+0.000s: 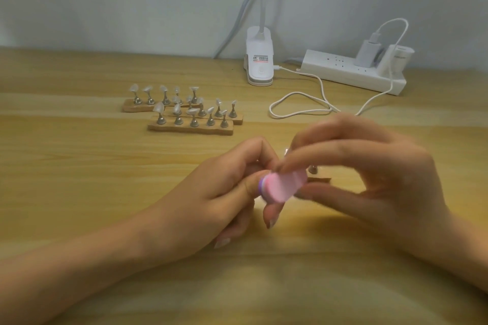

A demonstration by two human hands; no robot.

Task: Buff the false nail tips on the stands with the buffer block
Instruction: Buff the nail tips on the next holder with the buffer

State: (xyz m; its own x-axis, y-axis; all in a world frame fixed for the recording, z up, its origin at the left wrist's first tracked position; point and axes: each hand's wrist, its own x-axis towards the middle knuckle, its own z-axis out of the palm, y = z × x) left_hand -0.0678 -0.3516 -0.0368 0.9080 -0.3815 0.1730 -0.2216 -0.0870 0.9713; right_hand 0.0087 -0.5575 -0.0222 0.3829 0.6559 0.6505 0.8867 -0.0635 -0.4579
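The right hand (369,174) pinched the pink buffer (280,185) between thumb below and fingers above, holding it just over the table (79,179), near the front middle. The picture was blurred there. The left hand (232,192) had its fingers curled and its thumb against the buffer's purple end; whether it gripped anything could not be told. Just behind the buffer, a bit of a wooden stand (320,180) with a metal peg showed between the hands. Farther back and to the left, three more stands (190,129) lay close together, their pegs upright and carrying clear tips (159,107). By the wall sat a white lamp (260,60), a power strip (351,74) and a looped cable (298,111).
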